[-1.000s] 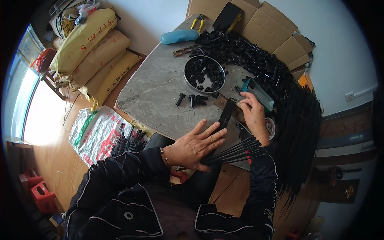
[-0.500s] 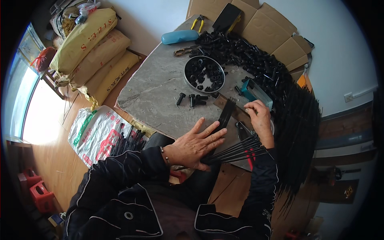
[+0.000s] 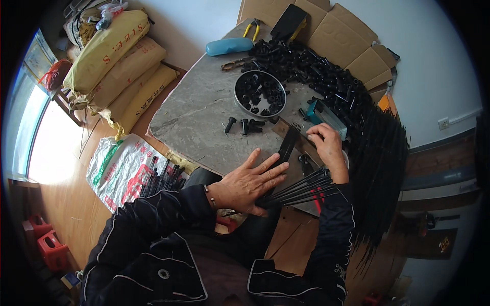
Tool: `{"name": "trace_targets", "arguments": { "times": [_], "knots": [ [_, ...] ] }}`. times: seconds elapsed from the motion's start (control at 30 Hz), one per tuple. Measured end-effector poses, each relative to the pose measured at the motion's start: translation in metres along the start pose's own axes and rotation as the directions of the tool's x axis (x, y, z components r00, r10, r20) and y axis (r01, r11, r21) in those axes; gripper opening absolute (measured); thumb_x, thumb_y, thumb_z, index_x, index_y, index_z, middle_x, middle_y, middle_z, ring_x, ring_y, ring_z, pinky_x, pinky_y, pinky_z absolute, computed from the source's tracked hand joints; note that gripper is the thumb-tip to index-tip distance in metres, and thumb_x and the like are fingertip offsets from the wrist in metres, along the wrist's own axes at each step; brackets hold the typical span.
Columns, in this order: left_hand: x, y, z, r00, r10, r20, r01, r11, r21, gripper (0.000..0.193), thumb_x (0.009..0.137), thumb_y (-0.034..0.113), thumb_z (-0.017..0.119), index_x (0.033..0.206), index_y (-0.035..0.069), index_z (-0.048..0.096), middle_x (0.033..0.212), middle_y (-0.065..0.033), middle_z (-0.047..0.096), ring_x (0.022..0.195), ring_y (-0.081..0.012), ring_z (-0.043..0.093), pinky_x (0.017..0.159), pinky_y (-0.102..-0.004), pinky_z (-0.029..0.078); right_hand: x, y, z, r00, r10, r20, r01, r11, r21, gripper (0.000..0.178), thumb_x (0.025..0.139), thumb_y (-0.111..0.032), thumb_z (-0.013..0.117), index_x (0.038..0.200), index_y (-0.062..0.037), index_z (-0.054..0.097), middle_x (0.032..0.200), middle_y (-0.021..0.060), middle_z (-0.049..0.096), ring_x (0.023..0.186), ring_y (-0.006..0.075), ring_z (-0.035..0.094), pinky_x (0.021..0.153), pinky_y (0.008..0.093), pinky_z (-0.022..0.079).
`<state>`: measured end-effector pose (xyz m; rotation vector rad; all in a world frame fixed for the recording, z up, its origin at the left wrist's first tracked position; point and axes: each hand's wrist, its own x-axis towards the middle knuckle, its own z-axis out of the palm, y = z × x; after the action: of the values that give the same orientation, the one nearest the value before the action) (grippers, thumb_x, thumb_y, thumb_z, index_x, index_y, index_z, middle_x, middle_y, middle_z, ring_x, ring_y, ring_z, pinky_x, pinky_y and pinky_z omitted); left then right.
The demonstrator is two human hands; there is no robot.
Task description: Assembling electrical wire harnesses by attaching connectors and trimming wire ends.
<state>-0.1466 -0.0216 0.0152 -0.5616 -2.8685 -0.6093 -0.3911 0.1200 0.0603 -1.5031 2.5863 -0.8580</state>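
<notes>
My left hand (image 3: 247, 182) lies flat with its fingers spread, pressing on a row of thin black rods (image 3: 289, 144) placed side by side across a brown board (image 3: 279, 129). More black rods (image 3: 303, 189) fan out from under that hand toward my right sleeve. Just right of the row, my right hand (image 3: 329, 150) has its thumb and fingers pinched together; whatever they hold, if anything, is too small to make out. Pliers with red handles (image 3: 318, 200) lie below the right hand, partly covered by the rods. A teal box (image 3: 326, 120) stands beyond it.
A round tin (image 3: 236, 97) holds small black parts. Black bolt-like pieces (image 3: 245, 126) lie near it on the grey table (image 3: 189, 107). A heap of black parts (image 3: 326, 76) and long black rods (image 3: 377, 163) covers the right side. A blue case (image 3: 229, 47) and yellow-handled pliers (image 3: 251, 29) sit farther back.
My right hand has shifted slightly left and away from me, closer to the row of rods. The left hand stays spread in the same place.
</notes>
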Motion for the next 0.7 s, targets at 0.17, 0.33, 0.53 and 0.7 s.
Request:
{"name": "trace_targets", "arguments": {
  "times": [0.17,0.33,0.53,0.7],
  "knots": [
    [0.0,0.0,0.001,1.0,-0.007,0.006,0.008,1.0,-0.01,0.104,0.07,0.068,0.064,0.145,0.004,0.033,0.158,-0.0129,0.016,0.147,-0.031,0.008,0.113,-0.0598,0.004,0.005,-0.012,0.016,0.991,0.13,0.032,-0.134,0.975,0.178,0.011,0.081,-0.002,0.062,0.09,0.0017,0.067,0.077,0.006,0.064,0.068,0.012,0.058,0.064,0.0264,0.046],
    [-0.002,0.001,0.001,1.0,0.001,-0.024,-0.001,1.0,0.008,0.097,0.071,0.066,0.064,0.142,0.004,0.039,0.156,-0.0132,0.019,0.146,-0.0317,0.01,0.114,-0.0586,0.008,0.017,0.011,0.021,0.901,0.064,-0.43,-0.037,0.997,0.071,0.012,0.084,-0.005,0.063,0.094,-0.0003,0.068,0.077,0.0063,0.066,0.066,0.0138,0.06,0.064,0.0253,0.047],
    [-0.005,0.0,-0.001,0.997,0.079,-0.014,-0.079,0.997,-0.006,0.099,0.07,0.068,0.064,0.142,0.005,0.039,0.156,-0.0129,0.021,0.146,-0.0322,0.011,0.115,-0.0586,0.005,0.031,0.055,-0.003,0.92,0.22,-0.325,-0.342,0.857,-0.386,0.017,0.082,-0.026,0.065,0.09,-0.0122,0.072,0.092,0.0105,0.07,0.089,0.032,0.065,0.078,0.0407,0.049],
    [-0.008,0.002,-0.002,0.994,0.107,0.012,-0.107,0.994,-0.003,0.101,0.07,0.069,0.063,0.144,0.006,0.037,0.156,-0.0127,0.021,0.146,-0.0323,0.012,0.116,-0.0581,0.004,0.035,0.057,-0.006,0.922,0.309,-0.234,-0.384,0.809,-0.445,0.013,0.081,-0.023,0.065,0.083,-0.0108,0.069,0.094,0.0091,0.068,0.092,0.0306,0.063,0.078,0.0407,0.047]
  ]
}}
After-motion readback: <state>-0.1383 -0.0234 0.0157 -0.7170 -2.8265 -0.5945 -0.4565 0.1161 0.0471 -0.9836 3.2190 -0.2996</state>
